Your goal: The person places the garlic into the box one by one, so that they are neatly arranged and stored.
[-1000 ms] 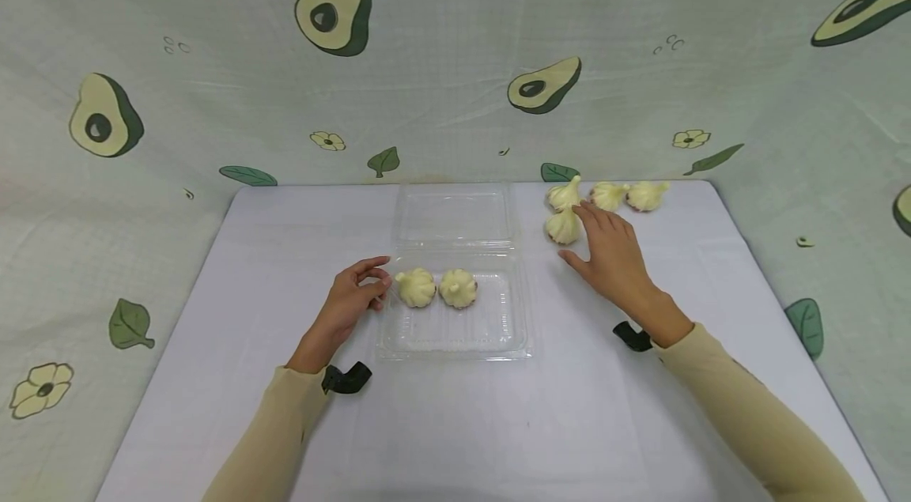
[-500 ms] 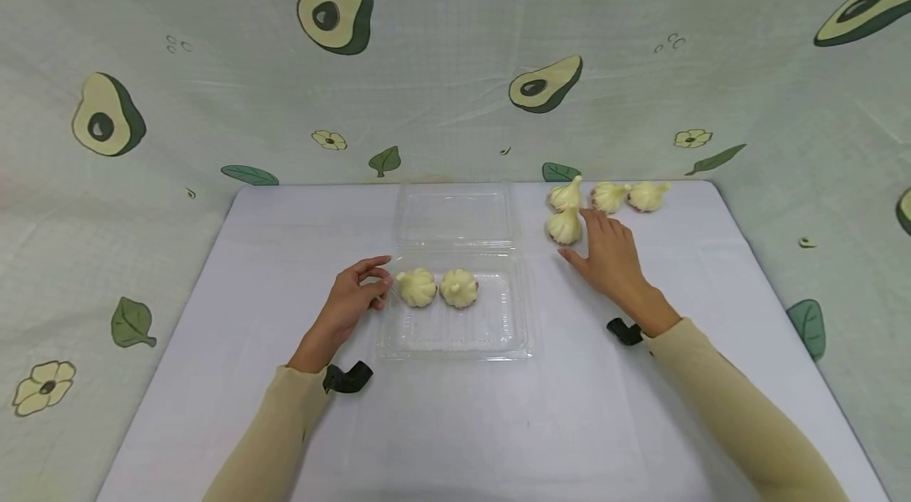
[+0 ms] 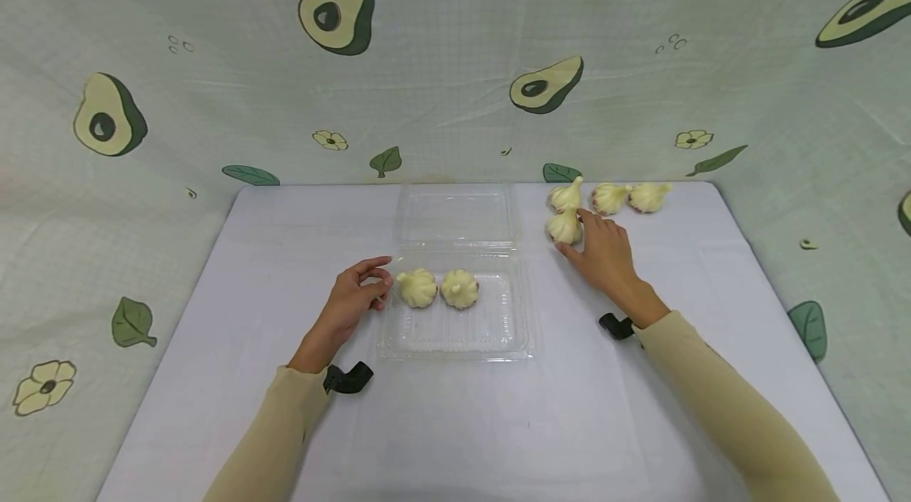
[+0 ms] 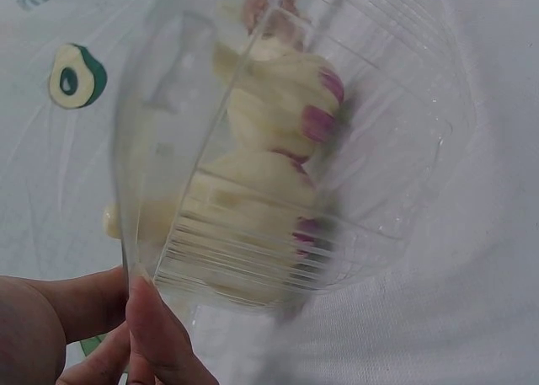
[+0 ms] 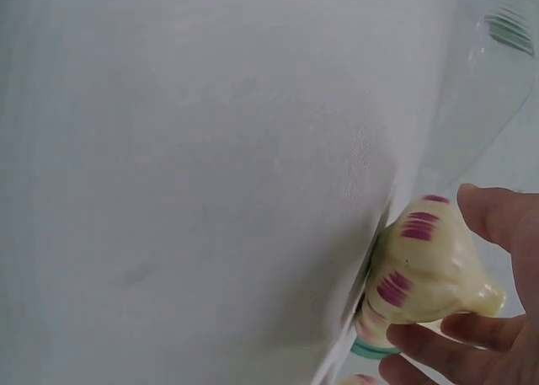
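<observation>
- Clear plastic forms the rectangular hinged box (image 3: 498,328) in the middle of the white cloth-covered table (image 3: 455,431); its transparent lid (image 3: 455,217) lies folded back toward the far edge.
- Two cream, ridged garlic bulbs sit in the tray: the left garlic bulb (image 3: 417,288) near the left wall, the second garlic bulb (image 3: 459,288) just beside it, with the right part of the tray floor bare.
- The left hand (image 3: 347,300) pinches the left rim of the box between thumb and finger, as the left wrist view shows.
- The right hand (image 3: 605,255) is at a cream garlic bulb with purple streaks (image 3: 562,227), right of the box on the table. Thumb and fingers are spread apart about it; whether they press on it I cannot tell.
- Behind that bulb stands another cream bulb (image 3: 565,197); farther right, two more pale bulbs (image 3: 608,198) (image 3: 646,198) lie side by side near the table's far edge.
- Both arms wear beige long sleeves (image 3: 733,399), with a black bent device (image 3: 349,378) by each wrist.
- A pale green cloth backdrop (image 3: 441,28) printed with avocados, leaves and flowers rises behind the table.
</observation>
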`<state>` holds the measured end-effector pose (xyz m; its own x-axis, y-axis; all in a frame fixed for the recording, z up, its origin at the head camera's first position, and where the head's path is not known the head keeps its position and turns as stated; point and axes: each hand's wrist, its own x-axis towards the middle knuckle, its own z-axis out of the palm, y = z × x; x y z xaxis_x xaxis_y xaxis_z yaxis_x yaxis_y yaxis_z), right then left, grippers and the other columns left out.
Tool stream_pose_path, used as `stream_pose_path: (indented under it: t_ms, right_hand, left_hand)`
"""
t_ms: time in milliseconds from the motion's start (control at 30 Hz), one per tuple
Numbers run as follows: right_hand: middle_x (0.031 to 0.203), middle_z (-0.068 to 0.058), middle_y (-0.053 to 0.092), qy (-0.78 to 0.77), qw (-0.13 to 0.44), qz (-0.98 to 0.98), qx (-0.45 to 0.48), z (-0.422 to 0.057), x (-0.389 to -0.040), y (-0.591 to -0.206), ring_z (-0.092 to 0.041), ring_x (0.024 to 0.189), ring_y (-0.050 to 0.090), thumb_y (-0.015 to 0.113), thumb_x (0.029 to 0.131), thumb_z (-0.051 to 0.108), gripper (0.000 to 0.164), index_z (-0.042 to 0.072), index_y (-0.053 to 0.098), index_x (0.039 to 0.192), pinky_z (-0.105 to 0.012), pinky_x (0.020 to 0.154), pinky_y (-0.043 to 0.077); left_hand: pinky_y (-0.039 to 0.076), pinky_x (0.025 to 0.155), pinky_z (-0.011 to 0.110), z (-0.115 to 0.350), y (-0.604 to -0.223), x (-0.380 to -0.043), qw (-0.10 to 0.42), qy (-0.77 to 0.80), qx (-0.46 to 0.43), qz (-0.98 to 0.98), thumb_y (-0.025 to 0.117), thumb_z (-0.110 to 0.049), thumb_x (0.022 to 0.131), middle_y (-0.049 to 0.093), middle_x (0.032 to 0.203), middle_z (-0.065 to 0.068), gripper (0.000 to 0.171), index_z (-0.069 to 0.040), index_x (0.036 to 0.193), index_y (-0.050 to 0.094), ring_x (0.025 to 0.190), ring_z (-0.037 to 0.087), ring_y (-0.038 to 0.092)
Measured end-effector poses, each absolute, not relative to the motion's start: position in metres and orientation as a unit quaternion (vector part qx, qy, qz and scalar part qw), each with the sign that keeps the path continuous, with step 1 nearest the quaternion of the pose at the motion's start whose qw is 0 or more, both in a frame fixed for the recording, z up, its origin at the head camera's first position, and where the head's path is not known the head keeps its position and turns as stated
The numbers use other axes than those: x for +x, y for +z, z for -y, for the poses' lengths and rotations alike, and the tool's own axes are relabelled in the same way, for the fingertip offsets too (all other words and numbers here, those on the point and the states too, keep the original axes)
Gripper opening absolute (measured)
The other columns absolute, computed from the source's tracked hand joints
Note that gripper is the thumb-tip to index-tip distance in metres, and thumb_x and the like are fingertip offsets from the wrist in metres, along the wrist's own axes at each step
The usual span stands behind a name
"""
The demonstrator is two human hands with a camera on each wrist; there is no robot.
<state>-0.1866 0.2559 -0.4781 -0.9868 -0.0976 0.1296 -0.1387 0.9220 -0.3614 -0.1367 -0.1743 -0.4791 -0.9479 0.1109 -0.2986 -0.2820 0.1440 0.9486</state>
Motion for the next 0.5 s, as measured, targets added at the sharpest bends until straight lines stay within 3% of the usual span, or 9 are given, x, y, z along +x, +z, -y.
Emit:
stream_pose_path:
  t_ms: [500]
  right_hand:
    - [0.132, -0.035, 0.061, 0.226, 0.066, 0.97, 0.054, -0.254, -0.199, -0.48, -0.054, 0.125, 0.055, 0.08, 0.096, 0.025, 0.063, -0.014, 0.053, 0.138, -0.068, 0.104, 0.039]
  left_hand:
    - [0.053, 0.063, 0.021, 0.174, -0.476, -0.135, 0.152, 0.65, -0.062, -0.742, 0.062, 0.0, 0.105, 0.06, 0.11, 0.005, 0.049, 0.001, 0.153, 0.051, 0.077, 0.01, 0.06]
